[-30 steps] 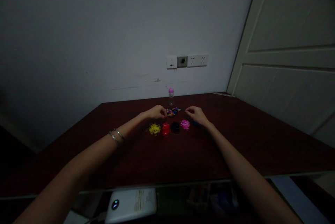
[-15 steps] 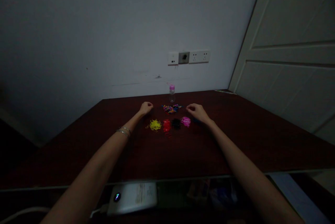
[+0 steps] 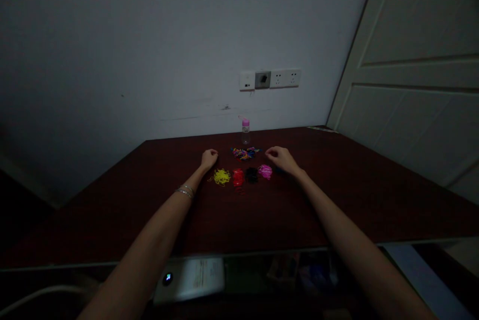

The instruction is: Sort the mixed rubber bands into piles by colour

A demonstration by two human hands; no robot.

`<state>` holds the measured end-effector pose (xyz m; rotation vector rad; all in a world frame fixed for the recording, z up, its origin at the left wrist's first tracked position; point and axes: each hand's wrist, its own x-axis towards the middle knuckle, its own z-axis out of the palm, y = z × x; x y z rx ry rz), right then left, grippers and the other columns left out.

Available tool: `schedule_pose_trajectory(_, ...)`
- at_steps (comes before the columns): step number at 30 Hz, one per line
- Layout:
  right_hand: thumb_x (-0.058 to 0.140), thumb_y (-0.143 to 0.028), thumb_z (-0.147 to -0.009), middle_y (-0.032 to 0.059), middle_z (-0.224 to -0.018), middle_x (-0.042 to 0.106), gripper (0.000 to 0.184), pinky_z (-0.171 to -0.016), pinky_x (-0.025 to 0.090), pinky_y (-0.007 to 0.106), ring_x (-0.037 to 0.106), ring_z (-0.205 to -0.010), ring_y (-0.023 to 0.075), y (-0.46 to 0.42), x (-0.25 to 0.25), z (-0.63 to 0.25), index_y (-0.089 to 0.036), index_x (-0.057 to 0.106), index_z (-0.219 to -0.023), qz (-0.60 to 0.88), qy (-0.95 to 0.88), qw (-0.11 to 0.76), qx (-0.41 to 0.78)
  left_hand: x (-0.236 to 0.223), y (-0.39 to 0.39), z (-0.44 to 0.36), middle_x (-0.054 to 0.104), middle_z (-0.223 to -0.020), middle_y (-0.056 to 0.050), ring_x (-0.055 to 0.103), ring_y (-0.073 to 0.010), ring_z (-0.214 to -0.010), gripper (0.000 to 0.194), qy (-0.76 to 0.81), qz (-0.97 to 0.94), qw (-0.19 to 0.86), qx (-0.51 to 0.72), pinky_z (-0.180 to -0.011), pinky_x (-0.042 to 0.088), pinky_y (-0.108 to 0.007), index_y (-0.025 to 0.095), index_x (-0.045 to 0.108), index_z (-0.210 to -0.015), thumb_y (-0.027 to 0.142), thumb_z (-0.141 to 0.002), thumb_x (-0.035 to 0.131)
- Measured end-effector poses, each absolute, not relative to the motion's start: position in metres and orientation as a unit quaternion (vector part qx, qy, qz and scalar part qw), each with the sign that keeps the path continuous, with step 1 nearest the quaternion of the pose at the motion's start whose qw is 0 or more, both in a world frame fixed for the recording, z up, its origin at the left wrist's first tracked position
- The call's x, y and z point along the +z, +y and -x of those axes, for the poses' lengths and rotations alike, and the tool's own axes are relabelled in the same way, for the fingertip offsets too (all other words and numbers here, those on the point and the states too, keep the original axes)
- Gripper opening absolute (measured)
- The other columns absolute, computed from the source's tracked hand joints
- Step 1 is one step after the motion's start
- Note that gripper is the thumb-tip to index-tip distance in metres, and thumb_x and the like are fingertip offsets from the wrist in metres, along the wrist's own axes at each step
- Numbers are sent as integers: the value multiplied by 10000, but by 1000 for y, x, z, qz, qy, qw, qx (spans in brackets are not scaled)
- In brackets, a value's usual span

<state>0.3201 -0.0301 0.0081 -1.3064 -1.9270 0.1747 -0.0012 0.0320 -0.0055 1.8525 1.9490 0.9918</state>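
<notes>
My left hand (image 3: 209,158) rests at the table left of a mixed multicoloured pile of rubber bands (image 3: 245,153), its fingers closed. Just in front of it lies a yellow rubber band pile (image 3: 221,177). On the other side of the mixed pile, my right hand (image 3: 281,159) has thumb and fingertips pinched together near its edge. Whatever either hand holds is too small to make out. In a row run a red pile (image 3: 238,177), a black pile (image 3: 252,175) and a pink pile (image 3: 265,171). Something dark blue is mostly hidden by my right wrist.
A clear bottle with a pink cap (image 3: 245,132) stands behind the mixed pile, near the wall sockets (image 3: 285,79). Below the dark red table (image 3: 247,225) an open shelf holds a white power bank (image 3: 194,279) with a cable. A pale door (image 3: 415,125) is on the right.
My left hand has pulled away from the mixed pile to the left and then slightly towards me, above the yellow pile. My right hand has stayed nearly still.
</notes>
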Motion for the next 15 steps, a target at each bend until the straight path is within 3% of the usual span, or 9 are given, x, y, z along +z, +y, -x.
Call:
schedule_pose_trajectory(9, 536, -265, -764, 54, -895, 685, 196, -713, 466, 255, 620, -797, 173, -25, 6, -318, -192, 689, -862, 519, -761, 381, 77, -7, 28, 0, 678, -976, -97, 613, -171, -904, 239, 672, -651, 113, 334, -832, 439, -238, 132, 671, -923, 150, -754, 504)
schedule_pose_trajectory(15, 574, -264, -740, 38, -828, 700, 173, -676, 453, 228, 626, -754, 164, -14, 13, -307, -209, 700, -845, 520, -788, 318, 90, -7, 26, 0, 679, -971, -97, 613, -173, -901, 238, 674, -651, 108, 332, -832, 438, -242, 133, 671, -924, 158, -763, 498)
